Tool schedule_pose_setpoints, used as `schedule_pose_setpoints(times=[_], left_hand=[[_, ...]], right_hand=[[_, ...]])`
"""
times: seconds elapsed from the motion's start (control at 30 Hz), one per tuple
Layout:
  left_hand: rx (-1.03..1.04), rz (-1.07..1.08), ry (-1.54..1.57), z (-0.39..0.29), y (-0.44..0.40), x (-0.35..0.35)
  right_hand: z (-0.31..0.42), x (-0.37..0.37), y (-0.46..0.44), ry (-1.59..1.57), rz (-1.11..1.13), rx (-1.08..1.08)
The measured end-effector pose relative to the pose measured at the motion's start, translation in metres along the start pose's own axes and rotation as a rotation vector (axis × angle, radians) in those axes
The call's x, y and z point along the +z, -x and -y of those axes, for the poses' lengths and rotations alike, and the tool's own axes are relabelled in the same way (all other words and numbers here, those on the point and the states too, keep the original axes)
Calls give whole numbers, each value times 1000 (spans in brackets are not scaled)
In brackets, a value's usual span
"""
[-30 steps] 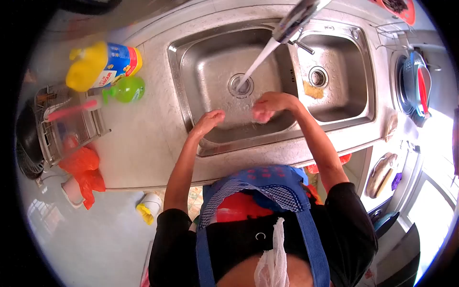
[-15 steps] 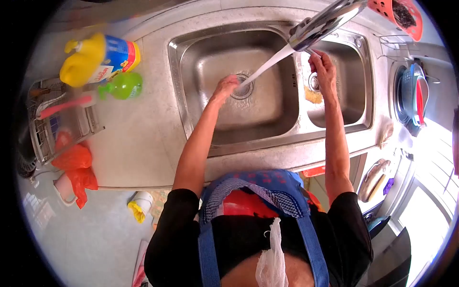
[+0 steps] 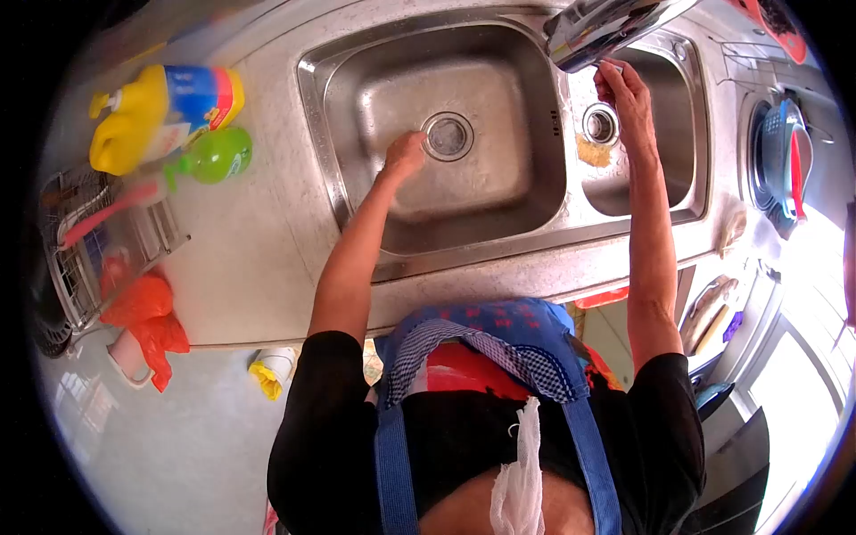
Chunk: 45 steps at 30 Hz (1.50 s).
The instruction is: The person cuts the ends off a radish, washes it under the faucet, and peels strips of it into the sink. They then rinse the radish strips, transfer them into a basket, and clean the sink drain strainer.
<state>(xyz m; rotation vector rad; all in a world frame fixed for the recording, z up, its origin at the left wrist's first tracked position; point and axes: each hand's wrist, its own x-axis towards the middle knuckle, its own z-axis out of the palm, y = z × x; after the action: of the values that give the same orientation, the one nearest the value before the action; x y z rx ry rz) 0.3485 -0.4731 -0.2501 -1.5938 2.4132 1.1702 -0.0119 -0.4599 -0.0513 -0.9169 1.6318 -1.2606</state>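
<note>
My left hand [image 3: 407,153] is over the large sink basin [image 3: 499,196], just left of its drain [image 3: 447,136]. Its fingers are closed together, and whether they hold anything is too small to tell. Above the small basin, my right hand [image 3: 627,100] has its fingers pinched at the lever behind the chrome faucet [image 3: 606,31]; the lever is mostly hidden. No water stream shows below the spout. A yellow-brown sponge [image 3: 593,152] lies beside the small drain [image 3: 601,123], under my right wrist.
Left of the sink stand a yellow jug [image 3: 143,120], a green bottle [image 3: 214,156] and a wire rack [image 3: 76,259] with a pink-handled brush [image 3: 107,214]. An orange bag [image 3: 147,308] hangs at the counter's edge. Stacked basins [image 3: 785,160] are at the far right.
My right hand has moved from the large basin to the faucet lever. My left hand moved toward the drain, then slightly back left. The water stream has stopped.
</note>
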Motion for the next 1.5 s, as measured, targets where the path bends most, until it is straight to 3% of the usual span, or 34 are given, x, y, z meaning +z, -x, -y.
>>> schedule_pose_setpoints(times=[0.17, 0.3, 0.37, 0.57, 0.7, 0.77, 0.8, 0.83, 0.9, 0.97, 1.03, 1.07, 1.13, 1.27, 1.37, 1.47, 1.5], left_hand=[[19, -43, -21, 14, -16, -20], [62, -73, 13, 6, -3, -21], [40, 80, 18, -1, 5, -17], [33, 116, 126, -8, 14, -7], [161, -28, 52, -4, 16, 8], [225, -2, -129, 0, 9, 29], [286, 137, -393, -17, 11, 21], [295, 125, -400, -22, 9, 22], [407, -105, -686, -10, 1, 51], [396, -92, -771, -4, -8, 62], [421, -26, -1048, -1, -9, 67], [425, -33, -1050, -9, -12, 63], [374, 256, -946, -35, -13, 48], [409, 138, -747, -53, -2, 24], [297, -52, -529, -64, 8, 9], [327, 22, -419, -121, 45, -65], [343, 23, -246, -130, 55, -80]], right_hand=[[-10, -8, -3, 156, 47, -109], [-15, -12, -6, 20, 77, -51], [-17, -16, -6, 35, 77, -45], [-14, -15, -5, 56, 58, -30], [-8, -5, 0, 113, 28, -71], [-13, -5, -3, 102, 17, -90], [-15, -5, -2, 109, 23, -108], [-16, -6, -2, 117, 26, -125], [-9, 0, 1, 76, -4, -89], [-7, 1, 2, 73, -3, -65], [-5, 3, 4, 69, -5, -57], [-5, 4, 4, 71, -18, -44], [-6, 5, 4, 70, -21, -35], [-12, 3, 4, 75, -30, -51], [-24, 12, 14, 38, -44, 62], [-64, 29, 60, 256, 349, -26], [-71, 43, 86, 278, 471, -97]])
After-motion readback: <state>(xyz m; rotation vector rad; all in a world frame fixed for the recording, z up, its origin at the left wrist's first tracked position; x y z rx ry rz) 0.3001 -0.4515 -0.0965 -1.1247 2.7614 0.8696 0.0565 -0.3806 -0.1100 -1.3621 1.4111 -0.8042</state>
